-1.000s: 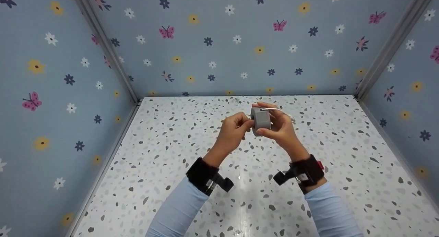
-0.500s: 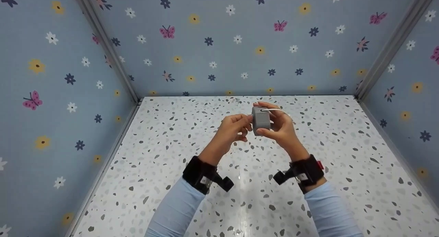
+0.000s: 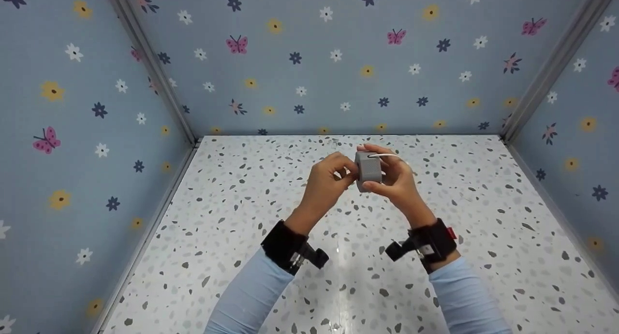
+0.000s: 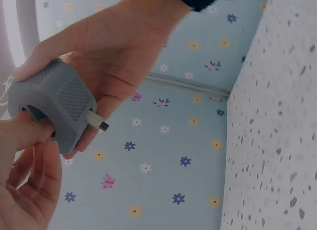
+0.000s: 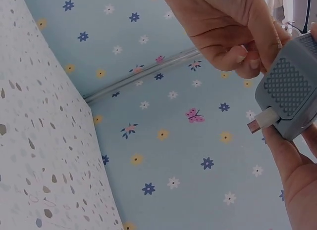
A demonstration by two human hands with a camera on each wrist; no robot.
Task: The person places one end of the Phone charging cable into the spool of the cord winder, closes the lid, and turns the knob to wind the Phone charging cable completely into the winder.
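Right hand (image 3: 404, 185) holds the case (image 3: 370, 170) between thumb and fingers, above the surface (image 3: 188, 227). Left hand (image 3: 325, 180): one finger (image 4: 24, 134) inside it; pinching or not, cannot tell. Judged risks: inward push could twist the case from right fingers; cord (image 3: 385, 155) across them may snag. Open room left of and below fingers; surface's back edge, wall (image 3: 319, 78) beyond.

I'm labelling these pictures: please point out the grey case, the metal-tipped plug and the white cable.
Grey case (image 3: 371, 170), head view: its textured side.
Metal-tipped plug (image 5: 266, 118), right wrist view: its white body.
White cable (image 3: 385, 154), head view: its exposed stretch.
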